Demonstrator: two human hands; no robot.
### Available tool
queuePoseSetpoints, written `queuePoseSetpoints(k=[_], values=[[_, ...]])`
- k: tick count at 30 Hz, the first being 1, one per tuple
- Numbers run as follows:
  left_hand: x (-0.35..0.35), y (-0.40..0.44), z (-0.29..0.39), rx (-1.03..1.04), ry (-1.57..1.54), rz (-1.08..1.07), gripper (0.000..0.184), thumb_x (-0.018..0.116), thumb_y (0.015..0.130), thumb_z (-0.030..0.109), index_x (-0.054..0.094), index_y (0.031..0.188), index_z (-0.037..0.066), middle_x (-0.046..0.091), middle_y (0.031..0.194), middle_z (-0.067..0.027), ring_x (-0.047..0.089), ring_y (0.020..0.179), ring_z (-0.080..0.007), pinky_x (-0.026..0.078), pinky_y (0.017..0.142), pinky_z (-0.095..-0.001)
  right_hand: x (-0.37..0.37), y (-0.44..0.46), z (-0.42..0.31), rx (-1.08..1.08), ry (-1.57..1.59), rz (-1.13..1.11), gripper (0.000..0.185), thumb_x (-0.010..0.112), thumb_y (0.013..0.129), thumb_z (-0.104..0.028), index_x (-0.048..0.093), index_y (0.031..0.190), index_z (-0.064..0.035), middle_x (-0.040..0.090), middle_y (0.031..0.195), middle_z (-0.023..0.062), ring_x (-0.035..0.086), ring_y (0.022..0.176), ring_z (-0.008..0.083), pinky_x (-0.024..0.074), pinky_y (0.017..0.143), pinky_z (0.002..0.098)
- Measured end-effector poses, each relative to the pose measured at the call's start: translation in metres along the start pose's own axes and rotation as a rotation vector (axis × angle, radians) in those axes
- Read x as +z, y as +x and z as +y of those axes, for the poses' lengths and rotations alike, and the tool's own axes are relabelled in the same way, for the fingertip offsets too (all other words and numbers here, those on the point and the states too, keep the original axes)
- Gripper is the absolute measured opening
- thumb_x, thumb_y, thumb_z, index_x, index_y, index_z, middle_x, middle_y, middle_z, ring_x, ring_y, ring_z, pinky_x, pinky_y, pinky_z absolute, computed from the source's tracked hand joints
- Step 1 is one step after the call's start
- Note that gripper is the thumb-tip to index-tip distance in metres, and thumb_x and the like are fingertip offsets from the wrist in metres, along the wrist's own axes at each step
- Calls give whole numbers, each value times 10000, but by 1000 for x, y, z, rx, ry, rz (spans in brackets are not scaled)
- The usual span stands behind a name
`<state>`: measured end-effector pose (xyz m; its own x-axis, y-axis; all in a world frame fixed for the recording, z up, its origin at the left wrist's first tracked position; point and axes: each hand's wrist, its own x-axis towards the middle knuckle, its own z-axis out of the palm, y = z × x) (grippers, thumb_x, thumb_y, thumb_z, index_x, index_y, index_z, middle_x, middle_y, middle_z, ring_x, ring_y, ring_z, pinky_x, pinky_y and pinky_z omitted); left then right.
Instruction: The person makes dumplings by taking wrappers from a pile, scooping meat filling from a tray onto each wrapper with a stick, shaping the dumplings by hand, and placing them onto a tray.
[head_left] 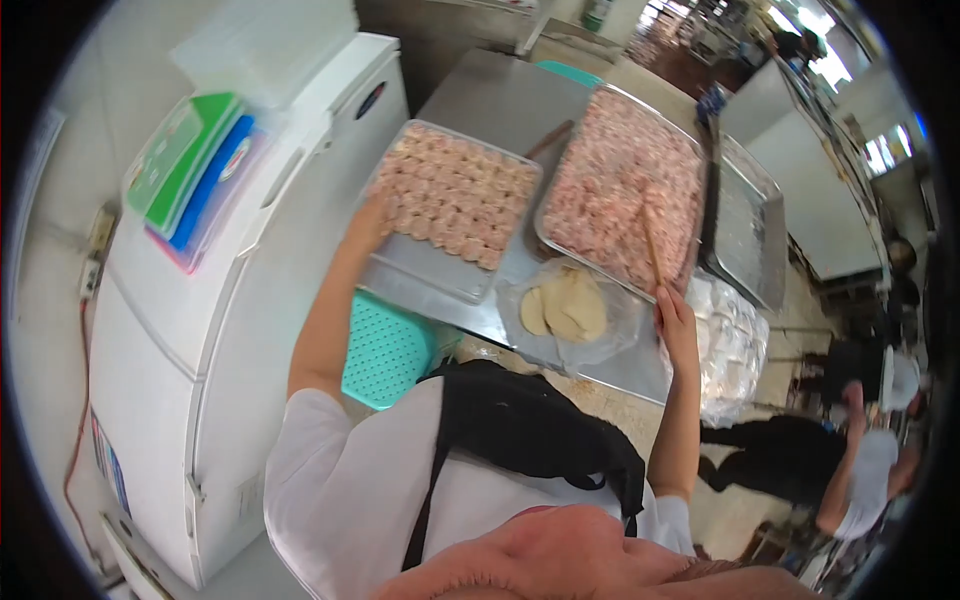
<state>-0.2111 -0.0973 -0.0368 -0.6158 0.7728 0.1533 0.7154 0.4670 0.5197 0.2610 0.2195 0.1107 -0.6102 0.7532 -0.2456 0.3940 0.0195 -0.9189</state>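
My left hand [372, 222] is at the left edge of a clear plastic tray [430, 268], beside rows of small round meat-filled dumplings [460, 190]. Its fingertips blend with the dumplings, so whether it grips one is unclear. A thin wooden stick [654, 240] is held in my closed right hand [676, 318], its far end in the pink minced meat [620, 170]. The meat fills a large metal tray [545, 222]. Between the two trays and nearer my body, a stack of pale round dough wrappers [572, 303] lies on a plastic bag [612, 338].
A white freezer [225, 310] stands at the left with coloured lids [195, 165] on top. A turquoise crate [385, 350] sits below the metal table [480, 95]. Right of the meat are another metal tray [748, 230] and plastic-wrapped packs [735, 345]. Another person [800, 460] works further right.
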Motion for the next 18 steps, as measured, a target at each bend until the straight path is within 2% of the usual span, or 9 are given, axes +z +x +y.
queuePoseSetpoints(k=[2,3,5,7,8,9,11,15,18], values=[[-31,-7,28,-12,10,-133,846,686,762,76,259,1492,94,406,1431,-244,461,1268,-378,411,1022,-416,-23,24,10,-450,-595,76,301,562,953,-298,671,1029,-28,590,663,84,603,626,227,445,565,329],[-39,-13,41,12,66,-159,836,690,771,92,262,1489,87,412,1430,-236,442,1289,-368,389,1047,-402,-33,28,5,-439,-597,94,301,562,953,-298,671,1029,-28,590,663,84,603,626,227,445,565,329],[-40,-20,77,-12,126,-107,790,688,781,112,304,1472,83,434,1409,-227,460,1260,-365,392,1037,-399,-52,34,-14,-443,-974,108,292,586,915,-320,702,964,-57,635,786,153,637,781,340,483,684,420],[-39,-25,124,-54,184,-44,746,685,792,132,346,1454,79,456,1388,-218,478,1232,-363,394,1028,-397,-68,41,-33,-417,-1024,56,288,589,909,-332,714,944,-75,640,791,142,637,773,334,486,681,425],[-35,-25,165,105,8,-13,665,684,798,144,416,1403,71,477,1355,-208,486,1211,-362,398,1018,-400,-74,48,-39,-399,-1069,-8,286,592,904,-344,726,924,-92,644,796,130,638,765,328,488,679,430],[-26,-25,204,260,-166,21,589,682,804,155,486,1351,63,499,1322,-198,495,1190,-361,402,1008,-402,-78,58,-37,-530,-1083,4,290,593,902,-361,727,895,-105,639,781,124,639,760,323,494,665,426],[-1,-31,270,266,-222,-95,435,677,815,181,585,1220,52,529,1235,-172,499,1179,-348,406,1004,-409,-74,77,-37,-605,-1094,-3,295,592,901,-368,718,863,-104,637,774,119,639,747,324,498,652,428],[95,-35,317,520,-390,-184,344,702,795,157,614,1112,60,539,1114,-146,529,1075,-333,428,965,-406,-43,109,-25,-799,-1130,77,329,578,911,-374,668,764,-93,641,770,104,640,710,324,503,603,434],[120,-43,340,482,-267,-196,289,720,777,148,640,1038,57,557,1094,-130,537,1031,-328,444,906,-409,-9,118,-5,-901,-1030,146,347,552,929,-358,640,739,-81,650,770,113,649,684,320,511,582,425]])
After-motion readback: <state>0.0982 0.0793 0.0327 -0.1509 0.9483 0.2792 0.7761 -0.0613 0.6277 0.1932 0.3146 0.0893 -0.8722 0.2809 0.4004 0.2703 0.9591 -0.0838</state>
